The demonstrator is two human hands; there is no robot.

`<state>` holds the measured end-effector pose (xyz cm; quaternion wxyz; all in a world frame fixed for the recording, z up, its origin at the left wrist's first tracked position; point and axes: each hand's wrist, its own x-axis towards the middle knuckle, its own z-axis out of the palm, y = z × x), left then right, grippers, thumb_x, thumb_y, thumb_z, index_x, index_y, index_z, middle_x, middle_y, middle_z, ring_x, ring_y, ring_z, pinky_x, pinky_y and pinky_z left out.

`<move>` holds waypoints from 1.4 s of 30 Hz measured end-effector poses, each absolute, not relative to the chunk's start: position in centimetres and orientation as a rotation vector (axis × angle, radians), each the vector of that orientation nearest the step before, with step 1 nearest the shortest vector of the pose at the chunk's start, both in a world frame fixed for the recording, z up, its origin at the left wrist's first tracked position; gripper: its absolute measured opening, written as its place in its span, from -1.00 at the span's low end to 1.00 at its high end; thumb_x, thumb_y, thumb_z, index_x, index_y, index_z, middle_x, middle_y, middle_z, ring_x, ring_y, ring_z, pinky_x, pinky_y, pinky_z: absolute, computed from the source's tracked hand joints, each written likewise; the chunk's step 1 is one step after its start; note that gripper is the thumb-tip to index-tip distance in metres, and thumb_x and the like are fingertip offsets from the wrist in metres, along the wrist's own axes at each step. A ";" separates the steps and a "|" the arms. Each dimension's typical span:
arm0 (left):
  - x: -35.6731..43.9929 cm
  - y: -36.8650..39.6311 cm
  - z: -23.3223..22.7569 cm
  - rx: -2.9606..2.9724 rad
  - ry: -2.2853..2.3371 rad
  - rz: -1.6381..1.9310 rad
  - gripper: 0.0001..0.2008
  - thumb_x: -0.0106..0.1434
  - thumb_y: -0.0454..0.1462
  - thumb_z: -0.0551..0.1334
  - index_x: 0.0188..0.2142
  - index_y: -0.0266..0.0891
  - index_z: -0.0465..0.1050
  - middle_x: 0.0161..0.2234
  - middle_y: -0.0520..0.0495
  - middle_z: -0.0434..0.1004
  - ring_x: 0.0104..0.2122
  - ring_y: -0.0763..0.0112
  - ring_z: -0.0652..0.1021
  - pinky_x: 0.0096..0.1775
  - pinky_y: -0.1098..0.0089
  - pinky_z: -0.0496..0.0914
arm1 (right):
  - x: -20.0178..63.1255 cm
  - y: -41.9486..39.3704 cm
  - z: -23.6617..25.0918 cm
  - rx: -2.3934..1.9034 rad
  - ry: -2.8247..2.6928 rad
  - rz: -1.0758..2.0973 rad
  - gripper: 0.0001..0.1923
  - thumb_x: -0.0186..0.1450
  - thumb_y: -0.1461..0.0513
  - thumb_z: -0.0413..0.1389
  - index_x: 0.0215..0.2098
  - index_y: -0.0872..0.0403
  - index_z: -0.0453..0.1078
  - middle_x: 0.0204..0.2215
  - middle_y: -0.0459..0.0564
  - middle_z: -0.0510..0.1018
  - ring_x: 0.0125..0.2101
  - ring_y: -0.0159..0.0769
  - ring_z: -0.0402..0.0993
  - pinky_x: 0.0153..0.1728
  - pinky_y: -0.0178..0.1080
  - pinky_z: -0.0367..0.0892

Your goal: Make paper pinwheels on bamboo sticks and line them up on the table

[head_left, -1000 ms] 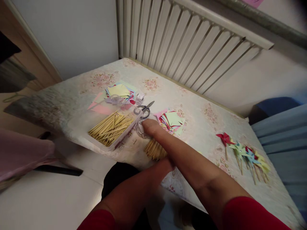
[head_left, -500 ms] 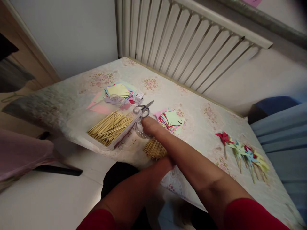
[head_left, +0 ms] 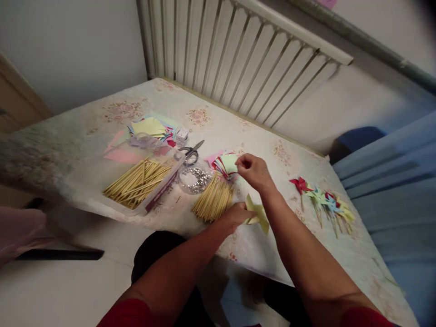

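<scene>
Left hand [head_left: 235, 215] grips a yellow paper pinwheel [head_left: 258, 217]; right hand [head_left: 254, 170], fingers pinched shut just above it, contents too small to tell.

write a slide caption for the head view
Left hand holds a folded yellow-green paper; right hand pinched above it, beside loose sticks.
</scene>
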<state>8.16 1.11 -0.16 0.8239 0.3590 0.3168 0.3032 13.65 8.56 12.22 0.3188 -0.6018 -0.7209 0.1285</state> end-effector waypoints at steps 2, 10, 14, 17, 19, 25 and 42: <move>8.3 1.3 -0.2 0.744 0.696 0.627 -0.85 0.01 -0.37 0.29 -0.35 -0.35 0.50 -0.46 -0.05 0.52 -0.47 0.45 0.46 -0.38 0.45 0.30 | 17.8 6.8 11.5 -1.687 -1.731 0.290 -0.80 0.04 0.28 0.02 -0.42 0.13 0.46 -0.57 -0.13 0.46 -0.53 -0.39 0.33 -0.43 -0.34 0.22; 8.4 1.5 -0.1 0.769 0.673 0.618 -0.79 -0.06 -0.36 0.25 -0.36 -0.39 0.48 -0.49 -0.05 0.51 -0.50 0.47 0.45 -0.39 0.46 0.28 | 27.2 -3.4 2.4 -2.152 -1.671 0.123 -0.82 0.05 0.29 -0.02 -0.48 0.07 0.43 -0.51 -0.05 0.50 -0.46 -0.29 0.39 -0.36 -0.26 0.27; 8.5 1.5 -0.3 0.781 0.699 0.628 -0.78 -0.08 -0.34 0.26 -0.37 -0.38 0.46 -0.49 -0.02 0.50 -0.50 0.46 0.45 -0.39 0.45 0.29 | 27.4 -7.0 -0.6 -2.188 -1.793 0.113 -0.81 0.07 0.34 -0.01 -0.43 0.04 0.42 -0.44 -0.01 0.51 -0.40 -0.25 0.42 -0.30 -0.26 0.31; 8.5 1.5 -0.5 0.775 0.705 0.634 -0.76 -0.09 -0.33 0.28 -0.36 -0.37 0.46 -0.47 -0.03 0.51 -0.49 0.45 0.46 -0.39 0.45 0.30 | 27.6 -8.0 -1.4 -2.158 -1.797 0.079 -0.80 0.10 0.34 -0.03 -0.40 0.07 0.42 -0.41 0.02 0.50 -0.35 -0.24 0.43 -0.26 -0.26 0.31; 8.5 1.6 -0.5 0.766 0.708 0.633 -0.76 -0.09 -0.33 0.28 -0.35 -0.38 0.46 -0.47 -0.04 0.51 -0.50 0.45 0.46 -0.39 0.44 0.30 | 27.9 -8.2 -1.6 -2.140 -1.793 0.077 -0.80 0.11 0.34 -0.03 -0.39 0.09 0.42 -0.41 0.02 0.50 -0.34 -0.24 0.44 -0.25 -0.25 0.31; 8.6 1.6 -0.7 0.762 0.698 0.619 -0.79 -0.08 -0.36 0.27 -0.36 -0.37 0.46 -0.47 -0.04 0.51 -0.48 0.43 0.47 -0.37 0.42 0.33 | 28.5 -8.4 -1.6 -2.143 -1.807 0.119 -0.80 0.18 0.31 -0.03 -0.37 0.08 0.44 -0.38 0.02 0.51 -0.33 -0.24 0.44 -0.24 -0.26 0.29; 8.5 1.5 -0.5 0.764 0.696 0.618 -0.80 -0.04 -0.39 0.25 -0.34 -0.39 0.47 -0.46 -0.06 0.53 -0.49 0.45 0.48 -0.37 0.43 0.35 | 27.2 -8.4 -1.3 -2.306 -1.790 -0.063 -0.83 0.17 0.34 -0.02 -0.37 0.08 0.42 -0.41 0.02 0.52 -0.38 -0.25 0.42 -0.32 -0.28 0.21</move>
